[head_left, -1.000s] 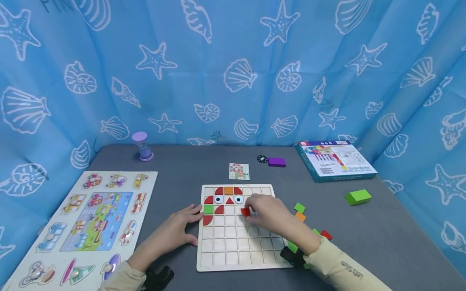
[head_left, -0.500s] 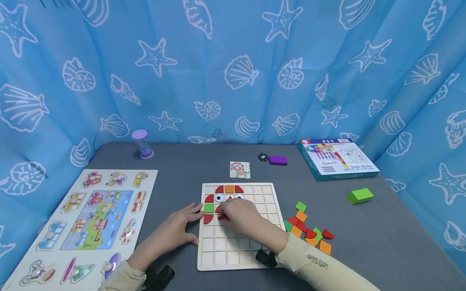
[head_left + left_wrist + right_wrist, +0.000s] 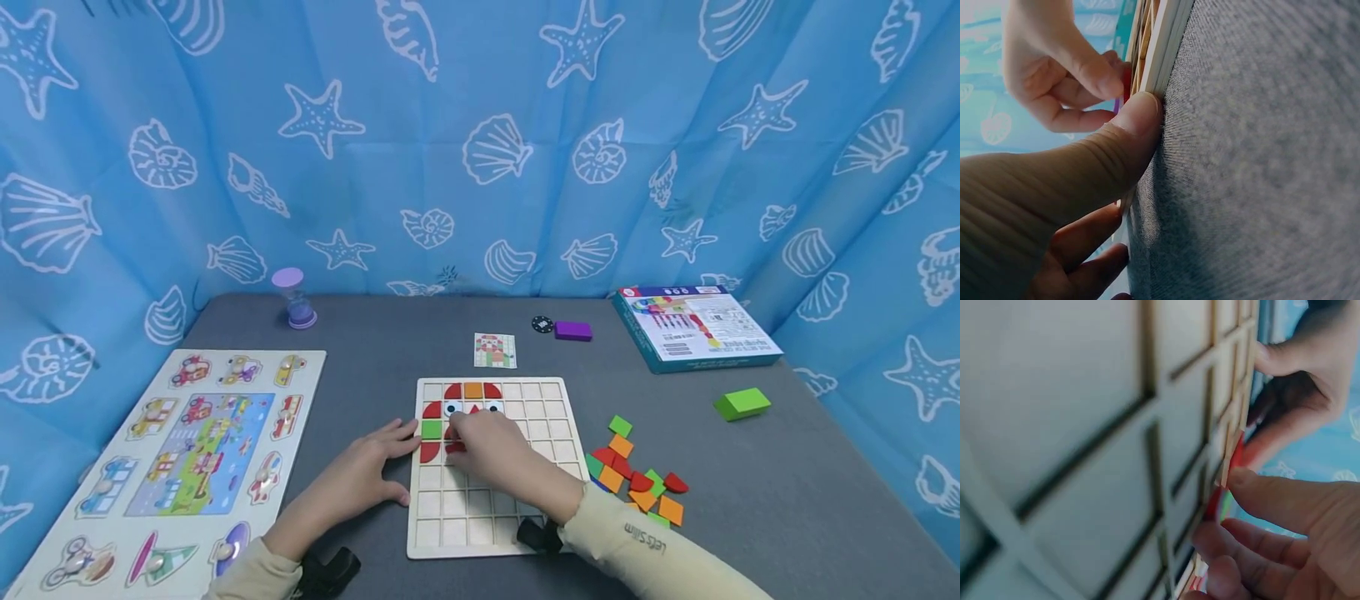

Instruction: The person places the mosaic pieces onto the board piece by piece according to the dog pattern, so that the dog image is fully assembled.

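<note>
A wooden grid board (image 3: pixel 517 492) lies in the middle of the grey table, with red, orange and green pieces set in its upper left cells. My right hand (image 3: pixel 480 446) rests over the board's left part and pinches a red piece (image 3: pixel 453 447) at a cell beside the green square (image 3: pixel 430 430). In the right wrist view the fingertips (image 3: pixel 1254 487) hold the red piece (image 3: pixel 1215 503) against the grid. My left hand (image 3: pixel 367 471) lies flat on the table, its thumb (image 3: pixel 1138 119) pressed to the board's left edge (image 3: pixel 1163 56).
Loose red, orange and green pieces (image 3: pixel 637 479) lie right of the board. A pattern card (image 3: pixel 494 350), a purple block (image 3: pixel 572 331), a boxed game (image 3: pixel 693 327) and a green block (image 3: pixel 741 403) sit farther back. A vehicle peg puzzle (image 3: pixel 180 458) and purple sand timer (image 3: pixel 295 298) are left.
My right hand carried the red piece leftward across the board, from near its middle to the cells beside the green square. The loose pieces on the right came into view. The left hand stayed put.
</note>
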Available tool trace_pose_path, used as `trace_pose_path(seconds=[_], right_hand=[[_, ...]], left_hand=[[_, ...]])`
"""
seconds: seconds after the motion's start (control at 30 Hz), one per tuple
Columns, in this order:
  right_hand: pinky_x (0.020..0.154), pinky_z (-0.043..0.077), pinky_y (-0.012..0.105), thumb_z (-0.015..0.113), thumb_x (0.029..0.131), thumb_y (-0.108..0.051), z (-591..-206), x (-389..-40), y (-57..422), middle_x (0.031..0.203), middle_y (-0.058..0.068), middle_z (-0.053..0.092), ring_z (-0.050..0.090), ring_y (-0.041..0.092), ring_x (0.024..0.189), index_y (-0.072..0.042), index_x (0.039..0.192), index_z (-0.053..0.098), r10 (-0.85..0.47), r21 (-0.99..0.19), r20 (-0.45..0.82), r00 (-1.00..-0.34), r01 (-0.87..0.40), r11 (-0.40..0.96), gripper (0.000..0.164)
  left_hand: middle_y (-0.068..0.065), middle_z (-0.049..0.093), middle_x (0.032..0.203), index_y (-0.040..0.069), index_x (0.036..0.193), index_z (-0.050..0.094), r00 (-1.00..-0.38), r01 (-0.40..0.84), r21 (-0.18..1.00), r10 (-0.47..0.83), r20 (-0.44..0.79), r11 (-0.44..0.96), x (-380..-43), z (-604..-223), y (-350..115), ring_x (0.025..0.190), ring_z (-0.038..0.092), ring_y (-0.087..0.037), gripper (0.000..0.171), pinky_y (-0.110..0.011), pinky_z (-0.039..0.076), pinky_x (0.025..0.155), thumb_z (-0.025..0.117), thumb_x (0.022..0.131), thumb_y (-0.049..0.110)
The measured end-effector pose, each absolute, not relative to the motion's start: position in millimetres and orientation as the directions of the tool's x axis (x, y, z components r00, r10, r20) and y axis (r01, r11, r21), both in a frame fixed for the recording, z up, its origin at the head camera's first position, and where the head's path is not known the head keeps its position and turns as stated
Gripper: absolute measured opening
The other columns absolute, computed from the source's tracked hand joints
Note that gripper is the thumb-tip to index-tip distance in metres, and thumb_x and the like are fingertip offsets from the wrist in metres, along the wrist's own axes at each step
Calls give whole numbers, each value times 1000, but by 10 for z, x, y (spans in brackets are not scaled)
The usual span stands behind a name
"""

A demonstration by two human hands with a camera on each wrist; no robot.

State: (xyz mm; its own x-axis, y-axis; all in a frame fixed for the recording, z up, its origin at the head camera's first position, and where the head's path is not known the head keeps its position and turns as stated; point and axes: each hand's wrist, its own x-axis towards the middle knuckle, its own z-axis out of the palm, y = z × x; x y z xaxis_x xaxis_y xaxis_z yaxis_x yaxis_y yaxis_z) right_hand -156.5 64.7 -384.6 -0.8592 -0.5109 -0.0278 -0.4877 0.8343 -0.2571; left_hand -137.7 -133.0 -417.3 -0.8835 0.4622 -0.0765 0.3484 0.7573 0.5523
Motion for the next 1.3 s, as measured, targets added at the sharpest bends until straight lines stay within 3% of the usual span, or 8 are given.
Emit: trace_pose_path(seconds=[0.37,0.87,1.03,1.3], right_hand=[[50,38,20,74,71,-21,-3817,-1584,749,63,-11,55,46,5,55,-17,79,65,-513,-281,-61,-856,-478,832,12],[48,36,21,71,72,-18,-3809,-1617,780,62,-10,54,45,6,54,-17,82,65,-499,-282,-55,-865,-466,838,12],[47,34,24,71,72,-19,-3704,-1602,1081,59,-9,48,43,8,53,-15,88,66,-425,-280,-32,-905,-400,873,18],[47,33,25,71,73,-17,-3593,-1505,1963,66,-7,49,41,11,54,-15,90,65,-251,-262,-23,-968,-237,936,18]], left_hand=[[0,40,138,14,126,52,-892,329,546,444,-89,770,-1386,-4181,-1320,131,27,-24,75,-51,27,100,80,58,28],[-2,39,138,13,126,52,-883,359,552,466,-62,753,-1380,-4178,-1328,130,29,-26,75,-51,29,99,80,59,27],[-3,39,138,11,126,51,-880,357,562,471,-65,746,-1375,-4167,-1325,130,28,-27,75,-51,29,98,80,59,27],[-3,40,138,11,126,51,-882,351,571,467,-67,743,-1372,-4160,-1331,131,28,-26,75,-49,30,99,80,59,26]])
